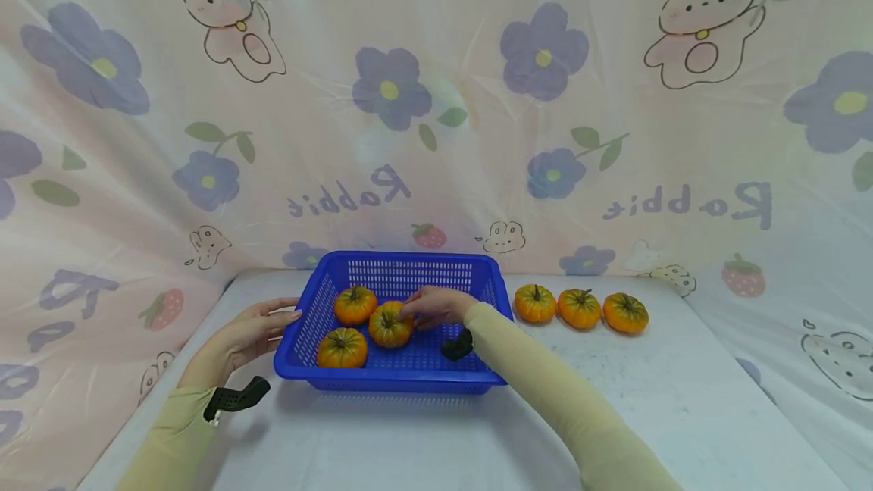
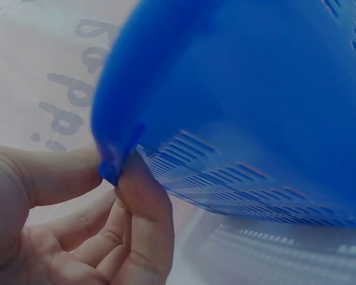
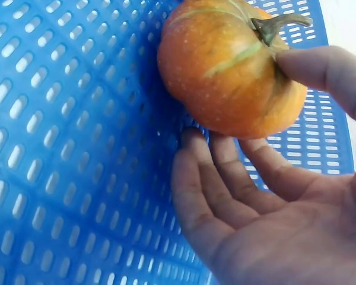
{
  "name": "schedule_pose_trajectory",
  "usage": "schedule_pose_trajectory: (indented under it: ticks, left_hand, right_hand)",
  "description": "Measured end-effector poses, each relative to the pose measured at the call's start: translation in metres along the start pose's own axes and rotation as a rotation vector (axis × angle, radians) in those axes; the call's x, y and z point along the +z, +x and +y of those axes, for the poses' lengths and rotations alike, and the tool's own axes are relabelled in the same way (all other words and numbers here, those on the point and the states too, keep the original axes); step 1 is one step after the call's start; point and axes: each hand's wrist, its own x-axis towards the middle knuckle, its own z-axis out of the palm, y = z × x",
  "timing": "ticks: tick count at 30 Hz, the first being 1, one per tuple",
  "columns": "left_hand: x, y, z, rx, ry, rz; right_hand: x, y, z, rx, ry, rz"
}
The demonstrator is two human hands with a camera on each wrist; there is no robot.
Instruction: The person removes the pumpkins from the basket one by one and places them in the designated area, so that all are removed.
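Note:
A blue slotted plastic basket (image 1: pixel 402 375) stands on the table with three small orange pumpkins inside. My right hand (image 1: pixel 436 304) reaches into it and grips the middle pumpkin (image 1: pixel 390 326), thumb on top near the stem and fingertips underneath, as the right wrist view shows with the same pumpkin (image 3: pixel 225 71). The other two, a back pumpkin (image 1: pixel 355 304) and a front pumpkin (image 1: pixel 342 348), sit to its left. At the basket's left side, my left hand (image 1: pixel 248 336) pinches the rim (image 2: pixel 110 169) between thumb and forefinger.
To the right of the basket, three more pumpkins lie in a row on the white table (image 1: pixel 648 392): a near one (image 1: pixel 535 304), a middle one (image 1: pixel 579 309) and a far right one (image 1: pixel 625 314). A patterned curtain (image 1: pixel 464 157) hangs behind the table.

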Motion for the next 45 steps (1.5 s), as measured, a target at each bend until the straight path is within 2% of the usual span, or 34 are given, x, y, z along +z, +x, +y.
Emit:
schedule_pose_trajectory:
  ticks: [3, 9, 12, 19, 24, 32, 37, 45]
  left_hand:
    - [0.000, 0.000, 0.001, 0.010, 0.003, -0.017]
    - [0.001, 0.002, -0.001, 0.001, 0.005, -0.002]
    - [0.002, 0.003, -0.002, -0.004, 0.005, 0.001]
    - [0.003, 0.004, -0.002, 0.007, 0.010, -0.017]
    - [0.004, 0.005, -0.003, 0.000, 0.016, -0.001]
    - [0.002, 0.006, -0.007, -0.006, 0.011, 0.006]
    - [0.001, 0.006, -0.006, -0.006, 0.008, 0.021]
    - [-0.001, 0.003, -0.004, -0.003, 0.009, -0.005]
  right_hand:
    - [-0.001, 0.000, 0.000, -0.007, -0.024, -0.008]
    - [-0.005, -0.004, -0.003, -0.068, -0.068, -0.014]
    - [-0.009, -0.008, -0.004, -0.102, -0.026, 0.004]
    - [-0.022, -0.014, -0.009, -0.129, 0.170, 0.046]
    - [-0.031, -0.018, -0.015, -0.160, 0.249, 0.061]
    - [-0.043, -0.036, -0.028, -0.226, 0.330, 0.088]
    - [-0.048, -0.046, -0.035, -0.235, 0.349, 0.093]
    - [-0.051, -0.066, -0.037, -0.283, 0.347, 0.113]
